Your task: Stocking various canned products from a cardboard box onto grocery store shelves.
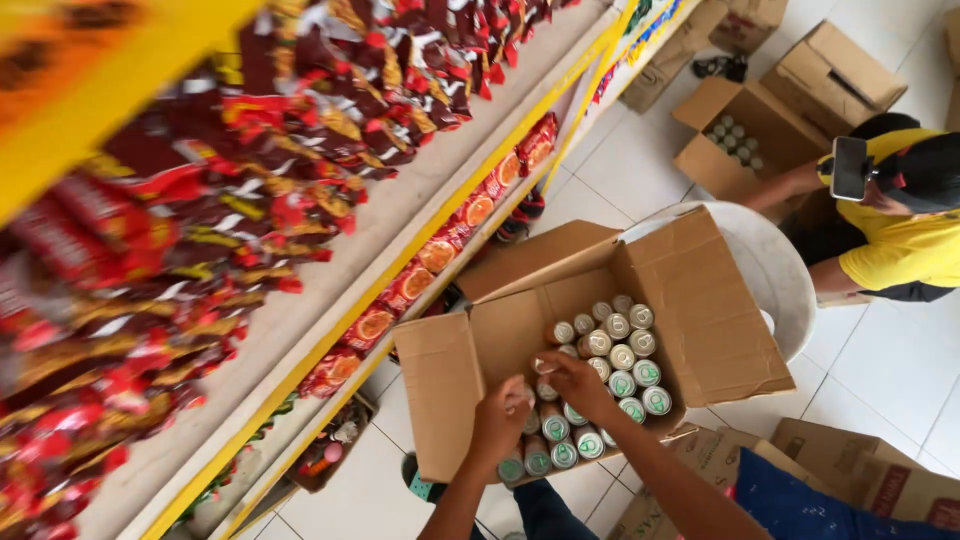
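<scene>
An open cardboard box [700, 300] sits on a white round stool [775, 265] and holds several silver cans with green-ringed tops [625, 360]. My left hand [498, 420] reaches into the near left corner of the box and closes around a can [522, 396]. My right hand [572, 383] is just beside it, fingers curled over another can [546, 366] in the box's middle. Both forearms enter from the bottom of the view.
A yellow-edged shelf [400, 270] runs along the left, with red and brown snack packets [230, 160] above and orange-labelled packs [440, 250] below. Another person in a yellow shirt [900, 240] crouches at the right by open boxes [740, 130]. Flattened cartons [850, 465] lie bottom right.
</scene>
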